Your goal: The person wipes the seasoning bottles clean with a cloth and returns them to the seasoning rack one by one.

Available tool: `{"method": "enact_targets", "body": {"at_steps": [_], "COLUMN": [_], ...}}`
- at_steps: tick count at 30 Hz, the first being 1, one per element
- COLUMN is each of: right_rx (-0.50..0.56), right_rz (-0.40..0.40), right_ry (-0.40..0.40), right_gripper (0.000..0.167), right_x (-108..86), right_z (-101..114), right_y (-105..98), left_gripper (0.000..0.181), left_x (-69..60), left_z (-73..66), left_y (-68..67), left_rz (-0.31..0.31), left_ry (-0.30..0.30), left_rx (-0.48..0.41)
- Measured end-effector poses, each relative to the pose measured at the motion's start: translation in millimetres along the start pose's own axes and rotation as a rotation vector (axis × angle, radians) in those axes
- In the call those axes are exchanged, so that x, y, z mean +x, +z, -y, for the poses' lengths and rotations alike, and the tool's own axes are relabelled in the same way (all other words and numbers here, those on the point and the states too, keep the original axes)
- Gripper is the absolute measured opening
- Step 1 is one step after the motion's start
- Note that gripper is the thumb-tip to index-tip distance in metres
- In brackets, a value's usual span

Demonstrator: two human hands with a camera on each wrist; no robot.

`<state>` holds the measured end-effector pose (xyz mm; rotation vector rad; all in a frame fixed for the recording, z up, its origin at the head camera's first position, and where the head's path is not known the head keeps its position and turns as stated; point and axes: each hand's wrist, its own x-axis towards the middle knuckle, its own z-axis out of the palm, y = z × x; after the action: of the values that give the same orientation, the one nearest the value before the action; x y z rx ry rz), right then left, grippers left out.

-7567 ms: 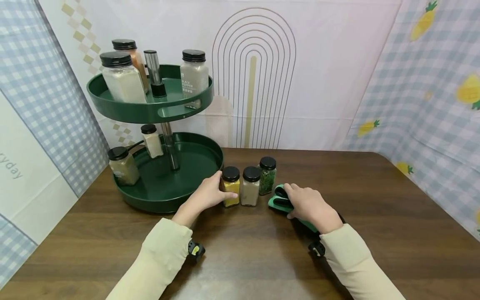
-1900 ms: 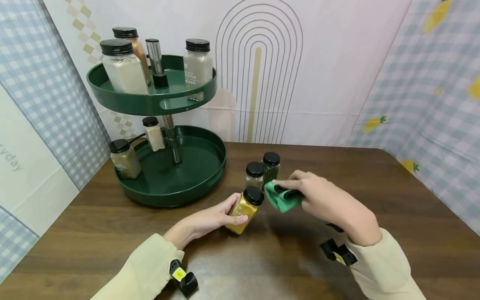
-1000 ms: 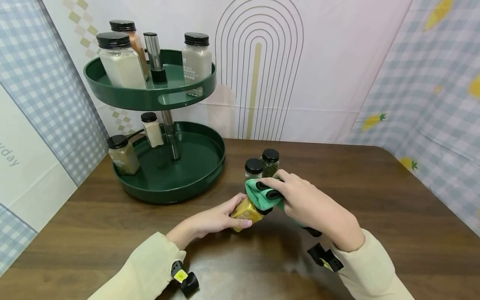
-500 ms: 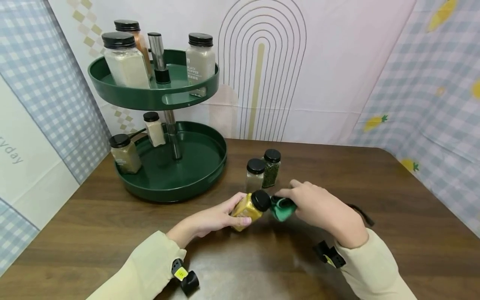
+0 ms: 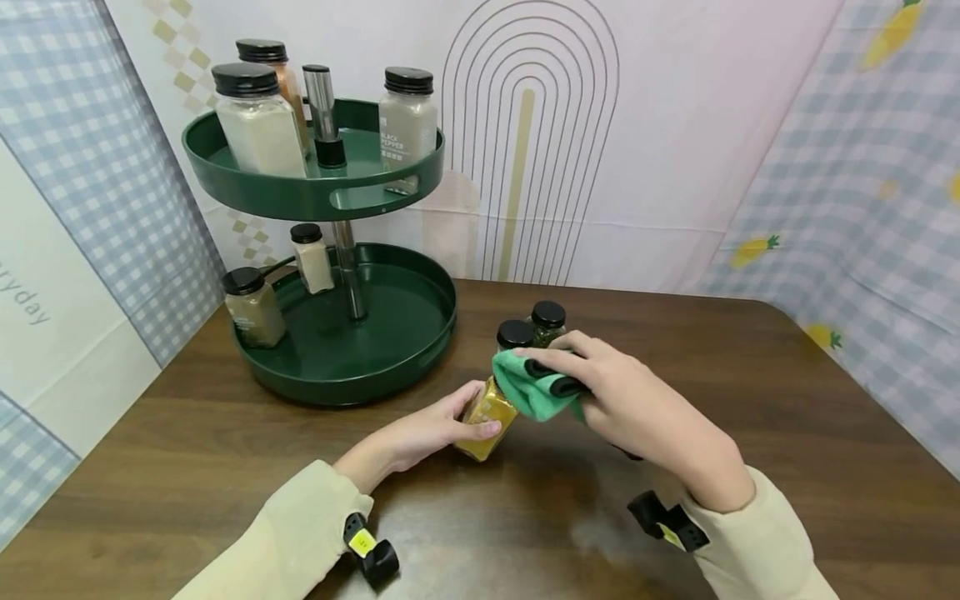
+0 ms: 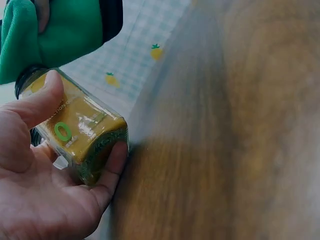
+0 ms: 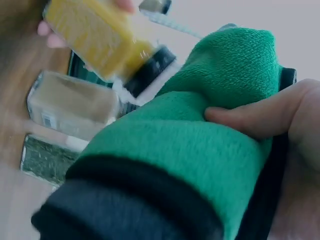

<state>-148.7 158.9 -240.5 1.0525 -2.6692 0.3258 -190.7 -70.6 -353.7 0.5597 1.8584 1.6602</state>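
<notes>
My left hand [image 5: 435,431] grips a glass spice jar [image 5: 487,421] filled with yellow powder, tilted with its lid toward the right. The thumb lies across the jar's front, and fingers support its base in the left wrist view. A folded green cloth [image 5: 528,387] with black edging is pinched in my right hand [image 5: 622,396]. In the head view the cloth covers the yellow jar's lid; whether it touches cannot be told. Behind the cloth stand a jar of pale powder [image 5: 514,335] and a jar of green herbs [image 5: 548,321], both partly hidden.
A green two-tier turntable [image 5: 341,392] stands at the left. Its upper tier holds a black pepper jar [image 5: 407,129], a white powder jar [image 5: 262,133] and an orange jar. Two smaller jars sit on the lower tier. A patterned curtain [image 5: 660,125] hangs behind the wooden table [image 5: 787,433].
Earlier the yellow jar stood by the turntable; my left hand lifted it off and tilted it. The cloth went onto the lid, drew off to the right, and now covers the lid again.
</notes>
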Motion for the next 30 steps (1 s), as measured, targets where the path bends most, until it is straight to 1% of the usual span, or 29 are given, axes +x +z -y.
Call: {"method": "enact_targets", "body": {"at_steps": [3, 7, 15, 20, 24, 28, 30], "right_rx": [-0.016, -0.028, -0.042, -0.066, -0.1, -0.171, -0.206], "right_rz": [0.018, 0.026, 0.066, 0.091, 0.123, 0.15, 0.157], "right_ry": [-0.005, -0.001, -0.01, -0.017, 0.011, 0.045, 0.076], "right_gripper": [0.068, 0.068, 0.073, 0.075, 0.074, 0.067, 0.061], "right_x": [1.1, -0.6, -3.5, -5.3, -6.2, -5.4, -4.7], "right_z": [3.1, 2.8, 2.9, 2.8, 0.9, -3.1, -5.6], "right_y": [4.0, 3.3, -4.0, -8.7, -8.6, -3.6, -1.7], "left_gripper": [0.048, 0.047, 0.045, 0.046, 0.045, 0.047, 0.048], "left_x": [0.1, 0.0, -0.9, -0.2, -0.2, -0.2, 0.2], "left_z": [-1.9, -3.4, -3.6, -1.8, -0.5, -0.5, -0.6], "left_y": [1.3, 3.6, 5.0, 3.0, 0.7, 0.0, 0.2], "left_rz": [-0.022, -0.03, -0.026, -0.025, -0.034, -0.041, -0.041], "left_ry": [-0.004, 0.001, 0.009, -0.002, -0.011, -0.016, -0.017], "left_rx": [0.006, 0.013, 0.021, 0.006, -0.023, -0.032, -0.029]}}
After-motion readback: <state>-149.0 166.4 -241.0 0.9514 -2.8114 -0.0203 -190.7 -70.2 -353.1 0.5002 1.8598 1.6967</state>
